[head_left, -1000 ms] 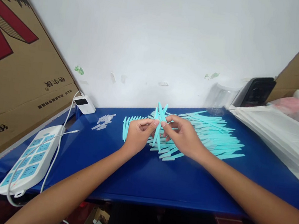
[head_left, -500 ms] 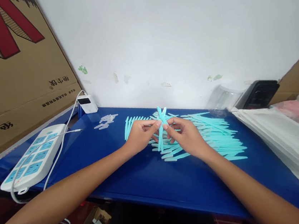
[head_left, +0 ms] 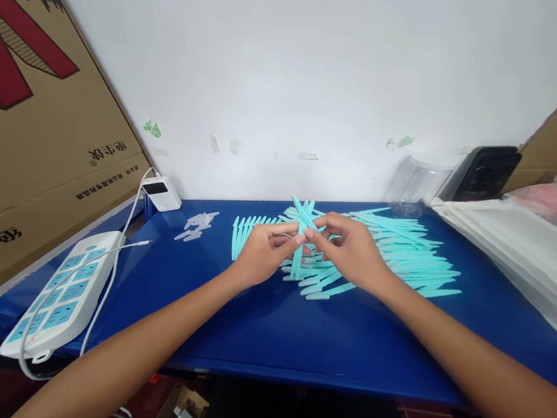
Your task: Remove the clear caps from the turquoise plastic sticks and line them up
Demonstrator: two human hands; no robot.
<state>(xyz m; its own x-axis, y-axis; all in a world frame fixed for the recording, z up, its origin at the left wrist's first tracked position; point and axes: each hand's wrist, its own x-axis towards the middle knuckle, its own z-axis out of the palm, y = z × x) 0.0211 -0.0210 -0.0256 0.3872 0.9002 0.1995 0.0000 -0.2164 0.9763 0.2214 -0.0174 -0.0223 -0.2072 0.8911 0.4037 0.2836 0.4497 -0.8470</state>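
My left hand [head_left: 267, 251] is closed on turquoise eyebrow razors [head_left: 297, 265], pinched between thumb and fingers. They stand nearly upright. My right hand [head_left: 347, 249] is closed too, pinching another turquoise razor that slants across them. Both thumbs meet at the crossing, and the fingertips hide part of the razors. Under and to the right of my hands lies a loose pile of the same razors [head_left: 418, 258] on the blue table [head_left: 264, 331]. Beside my left hand, several razors [head_left: 241, 237] lie in a neat row. Further left is a small heap of clear whitish plastic pieces [head_left: 197, 224].
A white power strip [head_left: 65, 295] with cables lies at the left, near a white device [head_left: 163, 194] with a dark screen. A large carton [head_left: 39, 141] borders the left side. At right are a clear plastic container [head_left: 419, 185], a black object [head_left: 488, 172] and stacked white bags [head_left: 519, 256].
The razors in my hands have shifted slightly, and the slanting one crosses further over the others. My thumbs are closer together. The things on the table look the same.
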